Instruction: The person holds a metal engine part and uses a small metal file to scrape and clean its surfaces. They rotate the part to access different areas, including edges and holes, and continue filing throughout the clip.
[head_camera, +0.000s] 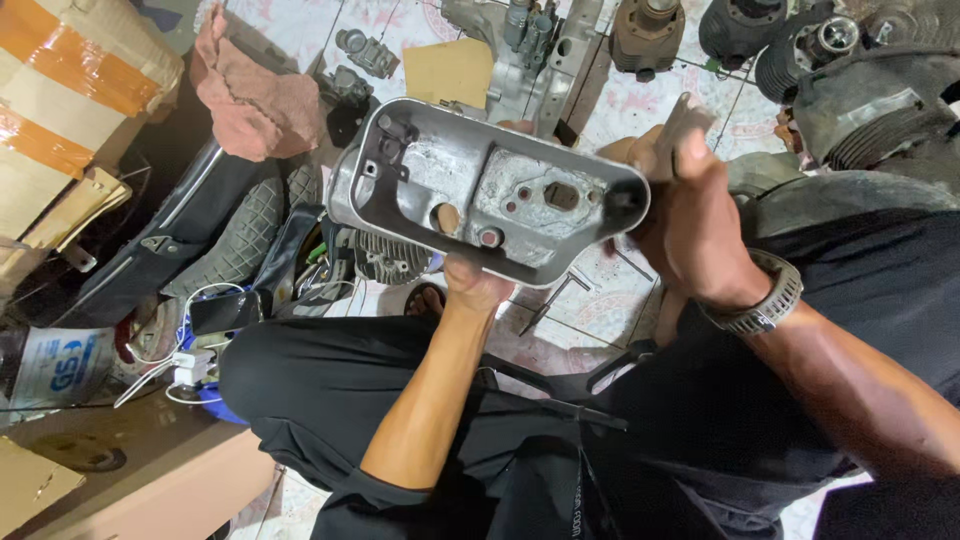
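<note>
A grey cast-metal engine cover, hollow side up, hangs in front of me above my lap. My left hand grips its near edge from below, a fingertip showing through a hole in the casting. At the cover's right end, my right hand, with a metal watch on the wrist, is closed on a small flat grey piece that sticks up above the fingers. What this piece is I cannot tell.
Engine cylinders and other metal parts lie on the tiled floor ahead. A pink rag and taped cardboard boxes sit at left, a tyre beside them. A phone with white charger cable lies near my left knee.
</note>
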